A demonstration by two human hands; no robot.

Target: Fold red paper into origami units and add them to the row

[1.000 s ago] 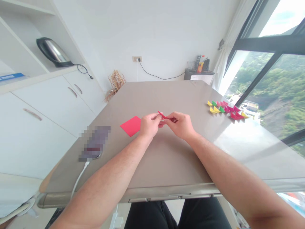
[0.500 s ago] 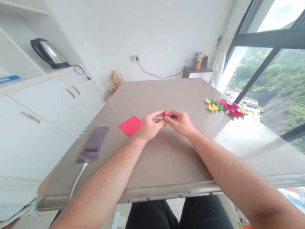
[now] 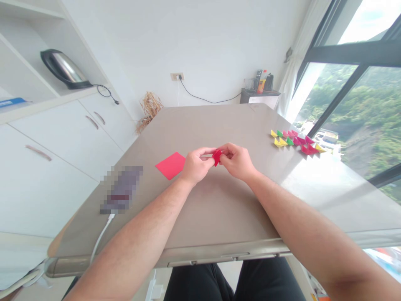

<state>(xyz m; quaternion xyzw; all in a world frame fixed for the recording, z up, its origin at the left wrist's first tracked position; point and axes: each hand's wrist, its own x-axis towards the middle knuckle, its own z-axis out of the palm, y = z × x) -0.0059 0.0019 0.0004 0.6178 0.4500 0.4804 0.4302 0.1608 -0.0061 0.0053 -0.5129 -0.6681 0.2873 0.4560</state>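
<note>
A small piece of folded red paper (image 3: 216,156) is pinched between my two hands above the middle of the table. My left hand (image 3: 198,164) grips its left side with thumb and fingers. On the other side, my right hand (image 3: 236,159) holds the right edge, its fingertips curled and partly hidden. Just left of my left hand lies a flat stack or sheet of red paper (image 3: 171,166), its right corner covered by that hand.
Several folded paper boats (image 3: 308,149) in yellow, green, pink and red stand at the table's right side. A blurred-out phone-like device (image 3: 122,190) with a white cable (image 3: 102,238) lies at left on the grey-brown table (image 3: 213,213). Windows are at right.
The folded red paper has turned from nearly edge-on to showing a broader face. Both hands stay in almost the same place, with a slight shift of the fingers.
</note>
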